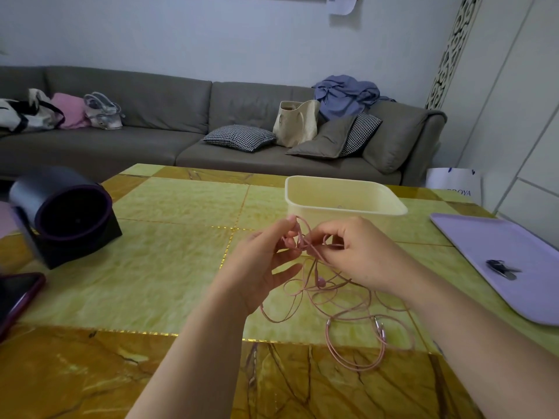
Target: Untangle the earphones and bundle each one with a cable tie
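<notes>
A tangle of pink earphones (341, 309) lies in loose loops on the yellow-green table, its upper part lifted between my hands. My left hand (266, 264) pinches the cable near the top with thumb and forefinger. My right hand (360, 252) pinches the knotted strands just to the right of it. One earbud (320, 281) dangles below the hands, and the plugs (379, 326) rest on the table lower right. Small dark cable ties (500, 269) lie on the lilac tray (484, 237) at the right.
A cream plastic tub (344, 196) stands just beyond my hands. A dark cylindrical device (63, 213) sits on the table's left, and a phone in a red case (18, 297) lies at the left edge. A grey sofa (181, 131) with cushions and bags stands behind.
</notes>
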Demonstrator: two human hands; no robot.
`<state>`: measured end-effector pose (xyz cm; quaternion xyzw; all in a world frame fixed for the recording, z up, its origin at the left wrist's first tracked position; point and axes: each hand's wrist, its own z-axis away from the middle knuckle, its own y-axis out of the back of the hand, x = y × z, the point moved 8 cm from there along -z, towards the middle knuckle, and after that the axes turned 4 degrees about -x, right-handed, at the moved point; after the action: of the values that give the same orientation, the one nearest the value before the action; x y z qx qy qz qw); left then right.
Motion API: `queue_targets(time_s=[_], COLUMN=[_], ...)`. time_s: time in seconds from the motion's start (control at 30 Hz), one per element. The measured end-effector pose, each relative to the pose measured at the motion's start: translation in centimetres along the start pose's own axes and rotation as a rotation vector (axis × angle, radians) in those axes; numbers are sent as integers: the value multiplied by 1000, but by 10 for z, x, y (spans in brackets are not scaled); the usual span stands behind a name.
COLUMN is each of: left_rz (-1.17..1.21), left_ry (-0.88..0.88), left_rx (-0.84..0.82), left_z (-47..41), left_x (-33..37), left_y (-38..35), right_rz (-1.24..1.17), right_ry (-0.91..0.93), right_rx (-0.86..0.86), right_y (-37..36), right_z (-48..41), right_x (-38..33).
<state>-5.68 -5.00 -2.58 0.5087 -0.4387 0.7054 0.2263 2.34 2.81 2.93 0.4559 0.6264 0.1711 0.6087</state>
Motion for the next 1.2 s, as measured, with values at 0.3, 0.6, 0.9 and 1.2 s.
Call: queue_targets(time_s=[0.3, 0.6, 0.9, 1.2], left_rz=[-23, 34, 105, 217], left_ry=[-51, -76, -84, -91], left_rx=[-32, -35, -51, -111], left_z=[4, 6, 7, 10], left_x=[9, 11, 14, 18], left_y=[-3, 0, 1, -3], right_rz=[-543, -632, -1055, -1216], right_ry=[-176, -205, -392, -504], right_rx=[-158, 5, -84, -261], right_y=[-19, -31, -35, -38], right_z=[5, 4, 2, 6], right_x=[17, 25, 24, 28])
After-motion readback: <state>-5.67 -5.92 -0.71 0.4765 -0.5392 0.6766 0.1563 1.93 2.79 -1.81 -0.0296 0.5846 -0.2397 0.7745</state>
